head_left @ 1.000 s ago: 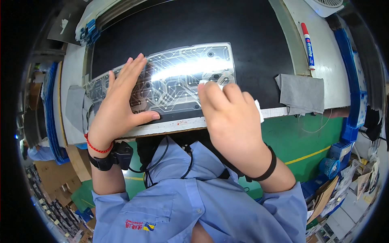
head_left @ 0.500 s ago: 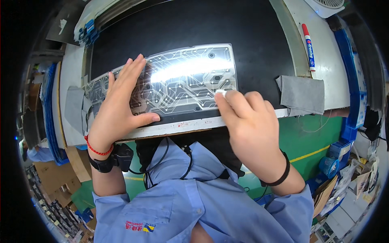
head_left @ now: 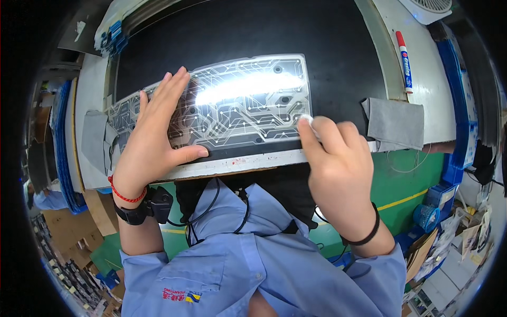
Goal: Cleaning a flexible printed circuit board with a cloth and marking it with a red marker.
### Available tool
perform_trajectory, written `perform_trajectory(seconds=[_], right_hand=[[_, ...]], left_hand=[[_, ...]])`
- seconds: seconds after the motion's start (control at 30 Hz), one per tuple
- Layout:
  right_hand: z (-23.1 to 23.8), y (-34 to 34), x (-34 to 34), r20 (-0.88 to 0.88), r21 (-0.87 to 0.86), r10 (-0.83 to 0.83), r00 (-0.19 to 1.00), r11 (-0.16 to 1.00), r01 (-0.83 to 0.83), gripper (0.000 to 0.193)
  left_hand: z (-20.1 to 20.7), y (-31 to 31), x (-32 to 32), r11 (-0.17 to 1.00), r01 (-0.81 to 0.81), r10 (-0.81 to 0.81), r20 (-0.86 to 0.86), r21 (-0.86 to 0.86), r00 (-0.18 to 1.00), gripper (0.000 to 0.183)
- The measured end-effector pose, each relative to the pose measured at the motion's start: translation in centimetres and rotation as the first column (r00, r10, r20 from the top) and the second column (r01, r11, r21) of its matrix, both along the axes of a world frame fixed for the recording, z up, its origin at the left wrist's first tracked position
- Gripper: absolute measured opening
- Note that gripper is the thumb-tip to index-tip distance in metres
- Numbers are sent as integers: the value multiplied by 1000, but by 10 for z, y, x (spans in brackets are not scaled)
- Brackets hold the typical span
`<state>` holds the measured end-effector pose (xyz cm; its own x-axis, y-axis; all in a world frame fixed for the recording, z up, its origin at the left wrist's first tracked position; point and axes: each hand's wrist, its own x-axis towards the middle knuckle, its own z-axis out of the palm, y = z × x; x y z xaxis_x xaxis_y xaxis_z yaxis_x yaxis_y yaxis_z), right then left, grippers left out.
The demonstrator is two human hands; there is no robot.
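Note:
A clear plastic sheet printed with silvery circuit traces (head_left: 237, 119) lies on a black mat (head_left: 253, 31) near the front edge of the bench. My left hand (head_left: 155, 124) rests flat across its left part, fingers spread and thumb stretched toward the near edge. At the sheet's lower right corner, my right hand (head_left: 338, 145) pinches a small white wad (head_left: 306, 118), which touches the sheet or sits just above it. Most of the wad is hidden by the fingers. A bright reflection covers the middle of the sheet.
A grey cloth (head_left: 395, 124) hangs over the bench edge at right, and another grey cloth (head_left: 96, 140) lies at left. A red-capped marker (head_left: 404, 62) lies at the right. Beyond it stands a white fan (head_left: 433, 5). Blue bins (head_left: 441, 195) sit lower right.
My right hand has slid to the right with the white wad, toward the sheet's right edge. My left hand stays in nearly the same place on the sheet.

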<state>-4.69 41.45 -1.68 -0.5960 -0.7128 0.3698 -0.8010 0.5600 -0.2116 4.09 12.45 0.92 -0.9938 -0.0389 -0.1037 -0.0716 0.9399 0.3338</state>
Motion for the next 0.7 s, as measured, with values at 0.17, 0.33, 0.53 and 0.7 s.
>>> perform_trajectory(seconds=[0.17,0.33,0.53,0.7], right_hand=[[-4,-46,6,-21,30,85,996,996,-84,30],[-8,6,4,0,-21,3,1000,1000,-3,37],[-3,35,-9,15,-34,-188,982,982,188,42],[-15,28,-9,-6,-120,-241,970,964,239,48]], left_hand=[[0,-1,-4,1000,2,-2,5,-13,1000,115],[-1,-3,0,1000,-8,8,8,2,1000,114],[2,1,4,999,34,-32,-83,21,996,103],[-4,8,9,984,136,-118,-146,114,982,93]])
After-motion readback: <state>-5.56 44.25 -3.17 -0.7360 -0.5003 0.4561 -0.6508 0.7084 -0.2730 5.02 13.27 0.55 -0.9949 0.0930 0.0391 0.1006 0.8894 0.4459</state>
